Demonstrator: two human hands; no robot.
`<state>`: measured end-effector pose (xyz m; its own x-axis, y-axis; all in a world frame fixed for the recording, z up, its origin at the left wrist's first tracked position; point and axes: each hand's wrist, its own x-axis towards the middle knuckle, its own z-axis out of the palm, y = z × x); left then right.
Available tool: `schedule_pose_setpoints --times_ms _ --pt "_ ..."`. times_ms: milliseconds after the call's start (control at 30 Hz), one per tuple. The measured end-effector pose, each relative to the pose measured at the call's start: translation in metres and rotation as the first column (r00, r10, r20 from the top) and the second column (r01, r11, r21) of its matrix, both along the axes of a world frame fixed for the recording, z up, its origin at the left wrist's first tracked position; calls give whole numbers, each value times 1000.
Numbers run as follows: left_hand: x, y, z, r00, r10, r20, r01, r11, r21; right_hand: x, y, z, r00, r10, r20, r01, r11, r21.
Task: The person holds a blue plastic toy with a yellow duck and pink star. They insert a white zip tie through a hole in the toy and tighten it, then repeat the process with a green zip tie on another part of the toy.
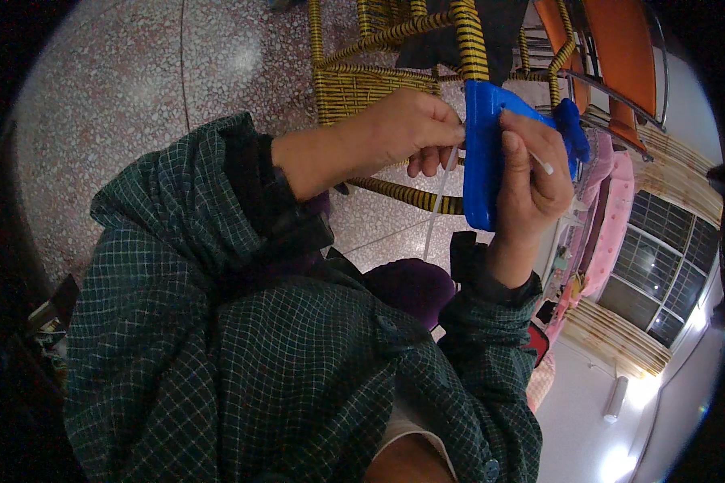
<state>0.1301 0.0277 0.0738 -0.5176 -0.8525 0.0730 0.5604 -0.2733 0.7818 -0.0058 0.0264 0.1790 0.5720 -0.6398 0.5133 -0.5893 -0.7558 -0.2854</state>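
Observation:
My right hand [532,181] is closed around a flat blue plastic piece [482,153] and holds it upright in front of my chest. A short white tip [544,166] sticks out between that hand's fingers. My left hand [395,133] meets the piece's left edge and pinches a thin white strip [438,201], which hangs down from the fingertips toward my lap. Both forearms wear dark green checked sleeves [217,266].
A yellow-and-black woven chair [370,80] stands just behind my hands on a speckled stone floor [137,88]. Orange seats [620,56] are at the upper right. Pink furniture [612,209], a barred window [660,258] and curtains lie to the right.

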Motion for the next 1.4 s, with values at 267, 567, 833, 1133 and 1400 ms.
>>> schedule_pose_setpoints --times_ms 267,567,833,1133,1400 --pt "-1 -3 -2 1000 -13 20 13 1000 -9 0 -2 -1 1000 20 14 -19 1000 -12" --pt "0 -3 -2 1000 3 5 -3 1000 -15 1 -2 0 1000 6 20 -6 1000 -1" --pt "6 -3 0 1000 -8 -17 8 999 -40 0 -1 0 1000 -15 19 15 1000 5" --pt "11 0 2 999 22 44 -19 997 -77 1 1 1 999 -38 -5 37 999 -13" --pt "17 10 6 897 432 89 -333 795 -507 -1 0 -1 999 -9 41 9 1000 0"
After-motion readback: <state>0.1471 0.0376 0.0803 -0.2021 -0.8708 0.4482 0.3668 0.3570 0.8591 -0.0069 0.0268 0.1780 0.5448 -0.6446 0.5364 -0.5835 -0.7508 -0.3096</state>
